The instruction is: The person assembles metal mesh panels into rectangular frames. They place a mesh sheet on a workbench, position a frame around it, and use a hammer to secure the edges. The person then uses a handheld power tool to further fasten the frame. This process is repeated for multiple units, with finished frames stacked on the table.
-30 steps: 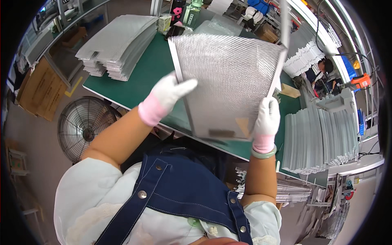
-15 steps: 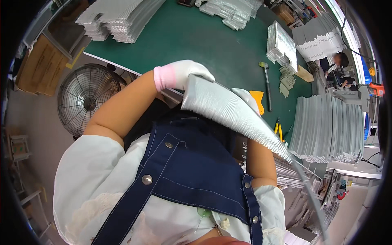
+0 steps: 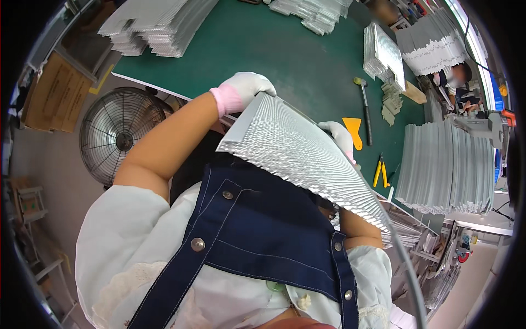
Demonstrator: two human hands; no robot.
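A long silvery finned metal panel (image 3: pixel 307 151) slants across in front of my apron, its ridged face turned up toward me. My left hand (image 3: pixel 244 90), in a white glove with a pink cuff, is closed over the panel's upper left corner. At the far long edge, my right hand (image 3: pixel 341 138), gloved the same way, grips the panel; part of that hand is hidden behind it. From the panel's right end a blurred grey strip (image 3: pixel 408 268) runs down toward the lower edge.
On the green table (image 3: pixel 263 55) lie a hammer (image 3: pixel 366 112), a yellow scraper (image 3: pixel 353 132) and yellow-handled pliers (image 3: pixel 380 170). Stacks of finned panels stand at the far left (image 3: pixel 164 24) and right (image 3: pixel 444 167). A floor fan (image 3: pixel 123 140) is left; a person (image 3: pixel 459 77) sits far right.
The panel has tilted so that more of its ridged face shows, and its near left corner has swung left and lower. Both hands keep hold of it.
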